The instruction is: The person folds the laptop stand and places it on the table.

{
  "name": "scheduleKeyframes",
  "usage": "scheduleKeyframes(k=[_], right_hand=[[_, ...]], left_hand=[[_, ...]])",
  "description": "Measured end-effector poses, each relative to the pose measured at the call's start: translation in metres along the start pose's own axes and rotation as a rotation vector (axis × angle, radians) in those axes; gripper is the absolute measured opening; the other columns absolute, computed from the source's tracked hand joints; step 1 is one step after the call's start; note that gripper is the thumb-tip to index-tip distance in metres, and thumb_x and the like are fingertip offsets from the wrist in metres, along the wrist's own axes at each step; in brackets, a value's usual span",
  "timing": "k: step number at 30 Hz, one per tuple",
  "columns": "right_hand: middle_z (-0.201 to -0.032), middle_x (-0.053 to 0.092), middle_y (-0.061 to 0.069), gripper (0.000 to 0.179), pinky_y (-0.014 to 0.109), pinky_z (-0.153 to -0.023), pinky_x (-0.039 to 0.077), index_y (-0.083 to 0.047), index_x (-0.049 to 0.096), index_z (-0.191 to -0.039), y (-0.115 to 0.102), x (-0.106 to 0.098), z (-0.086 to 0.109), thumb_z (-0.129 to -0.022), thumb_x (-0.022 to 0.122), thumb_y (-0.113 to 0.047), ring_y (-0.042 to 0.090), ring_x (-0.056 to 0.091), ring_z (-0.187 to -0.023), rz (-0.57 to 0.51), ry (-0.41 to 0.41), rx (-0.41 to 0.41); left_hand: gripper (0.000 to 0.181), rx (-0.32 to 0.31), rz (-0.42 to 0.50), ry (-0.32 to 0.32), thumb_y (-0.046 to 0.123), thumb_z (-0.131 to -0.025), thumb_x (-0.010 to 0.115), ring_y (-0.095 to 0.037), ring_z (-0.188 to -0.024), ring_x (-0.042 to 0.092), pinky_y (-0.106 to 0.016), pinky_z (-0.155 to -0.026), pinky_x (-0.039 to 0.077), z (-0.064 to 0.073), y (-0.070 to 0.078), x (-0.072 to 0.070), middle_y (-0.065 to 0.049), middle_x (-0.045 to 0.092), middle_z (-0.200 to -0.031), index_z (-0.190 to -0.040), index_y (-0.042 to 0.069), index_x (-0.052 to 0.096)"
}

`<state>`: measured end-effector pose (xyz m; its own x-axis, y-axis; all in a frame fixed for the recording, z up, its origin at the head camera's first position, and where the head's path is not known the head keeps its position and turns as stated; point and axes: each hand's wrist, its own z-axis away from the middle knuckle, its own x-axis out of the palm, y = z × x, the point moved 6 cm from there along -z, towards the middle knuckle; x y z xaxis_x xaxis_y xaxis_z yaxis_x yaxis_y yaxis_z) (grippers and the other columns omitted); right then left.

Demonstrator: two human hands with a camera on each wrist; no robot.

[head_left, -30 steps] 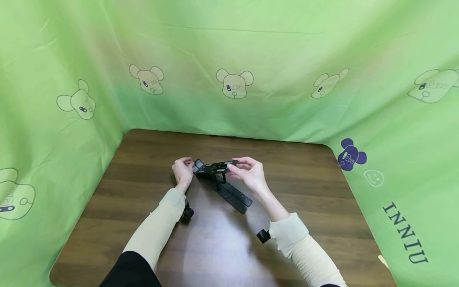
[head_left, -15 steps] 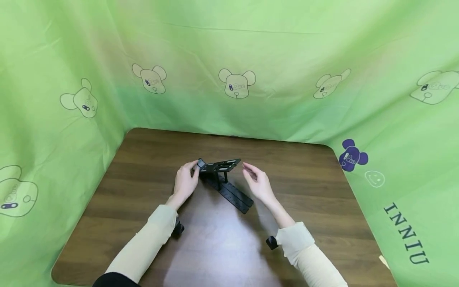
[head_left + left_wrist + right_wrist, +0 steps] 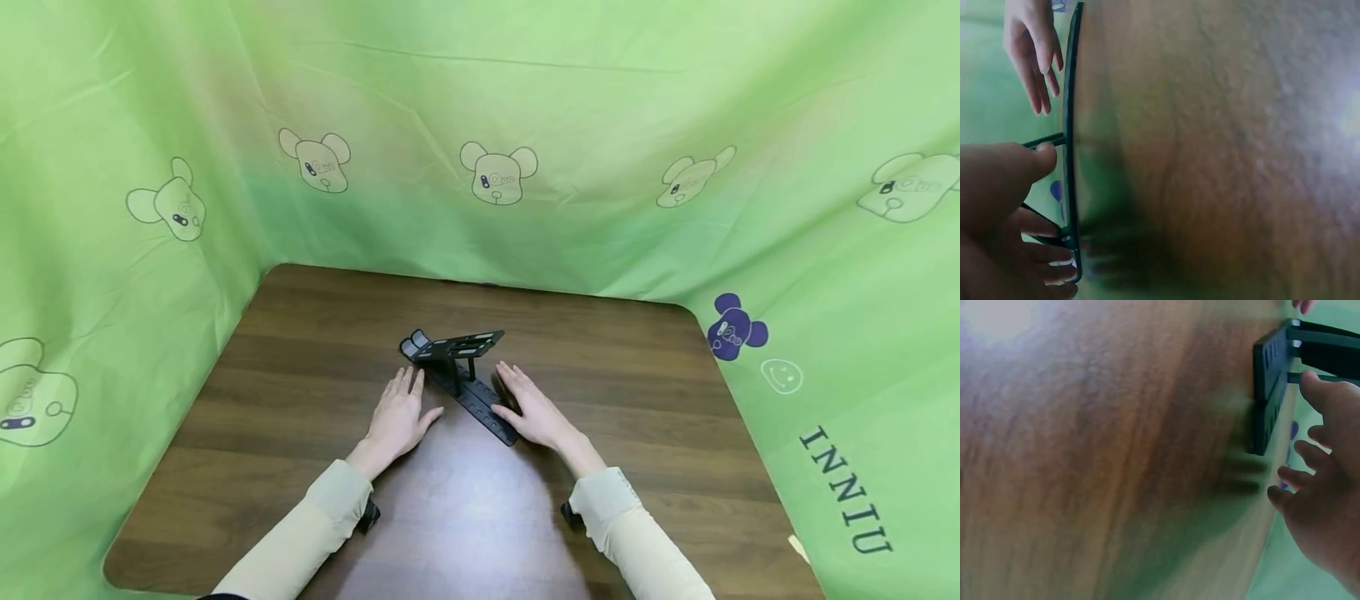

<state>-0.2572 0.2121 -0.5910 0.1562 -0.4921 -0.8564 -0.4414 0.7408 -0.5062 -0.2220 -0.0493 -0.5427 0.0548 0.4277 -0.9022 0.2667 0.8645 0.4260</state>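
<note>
A black folding stand, like a laptop stand (image 3: 459,346), stands unfolded on the table. Its two base bars (image 3: 487,410) lie flat and slant toward the near right, while a sloped top plate is propped above them on legs. Two rounded lips (image 3: 414,342) turn up at its far left end. My left hand (image 3: 397,421) is at the stand's left, fingers straight and spread, fingertips close to the lip end. On the other side my right hand (image 3: 534,412) has its fingers extended, thumb beside the base bars (image 3: 1270,375). Neither hand grips anything.
The brown wooden table (image 3: 337,317) has rounded corners. Green cloth (image 3: 495,100) printed with bear heads hangs around its back and both sides. Black wrist cameras (image 3: 367,517) sit under both cuffs. A small pale piece (image 3: 798,547) shows at the right table edge.
Both hands have let go of the stand and come lower, nearer the person, with fingers now straightened. The right hand left the top plate first, then the left hand left the lip end.
</note>
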Motion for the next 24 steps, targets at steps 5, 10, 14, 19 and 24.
scheduleKeyframes(k=[5, 10, 14, 19, 24], right_hand=[[-0.176, 0.039, 0.024, 0.082, 0.065, -0.134, 0.029, 0.000, 0.037, -0.169, -0.033, -0.010, 0.004, -0.111, 0.062, -0.051, 0.054, 0.031, -0.164, -0.018, -0.019, -0.048], [-0.172, 0.045, 0.027, 0.070, 0.071, -0.133, 0.028, 0.008, 0.046, -0.162, -0.056, -0.017, 0.004, -0.109, 0.069, -0.031, 0.058, 0.030, -0.163, 0.083, -0.077, -0.038], [-0.171, 0.045, 0.026, 0.064, 0.073, -0.132, 0.028, 0.008, 0.049, -0.160, -0.060, -0.017, 0.004, -0.109, 0.067, -0.027, 0.058, 0.029, -0.163, 0.143, -0.089, -0.038], [-0.171, 0.046, 0.024, 0.064, 0.074, -0.131, 0.028, 0.007, 0.050, -0.160, -0.061, -0.015, 0.006, -0.109, 0.067, -0.027, 0.058, 0.029, -0.164, 0.146, -0.075, -0.035], [-0.170, 0.048, 0.024, 0.064, 0.076, -0.130, 0.029, 0.008, 0.051, -0.159, -0.062, -0.013, 0.009, -0.108, 0.069, -0.028, 0.059, 0.030, -0.162, 0.143, -0.072, -0.034]], left_hand=[[0.090, 0.008, 0.021, -0.052, 0.049, -0.105, 0.072, -0.047, -0.166, 0.031, -0.060, -0.136, 0.031, -0.003, -0.002, 0.010, -0.033, 0.036, -0.174, -0.166, -0.008, 0.038], [0.089, 0.006, -0.016, -0.097, 0.053, -0.107, 0.068, -0.043, -0.169, 0.028, -0.058, -0.138, 0.028, -0.007, -0.002, 0.012, -0.029, 0.034, -0.177, -0.167, -0.006, 0.039], [0.088, 0.006, -0.033, -0.098, 0.054, -0.105, 0.069, -0.043, -0.168, 0.030, -0.059, -0.137, 0.029, -0.010, 0.001, 0.007, -0.029, 0.036, -0.175, -0.164, -0.006, 0.044], [0.095, -0.011, -0.062, -0.121, 0.061, -0.102, 0.070, -0.041, -0.168, 0.031, -0.056, -0.138, 0.028, -0.015, 0.005, 0.006, -0.028, 0.036, -0.176, -0.164, -0.006, 0.043], [0.108, -0.030, -0.090, -0.160, 0.071, -0.099, 0.067, -0.040, -0.170, 0.028, -0.054, -0.140, 0.025, -0.020, 0.009, 0.015, -0.028, 0.033, -0.177, -0.166, -0.008, 0.037]])
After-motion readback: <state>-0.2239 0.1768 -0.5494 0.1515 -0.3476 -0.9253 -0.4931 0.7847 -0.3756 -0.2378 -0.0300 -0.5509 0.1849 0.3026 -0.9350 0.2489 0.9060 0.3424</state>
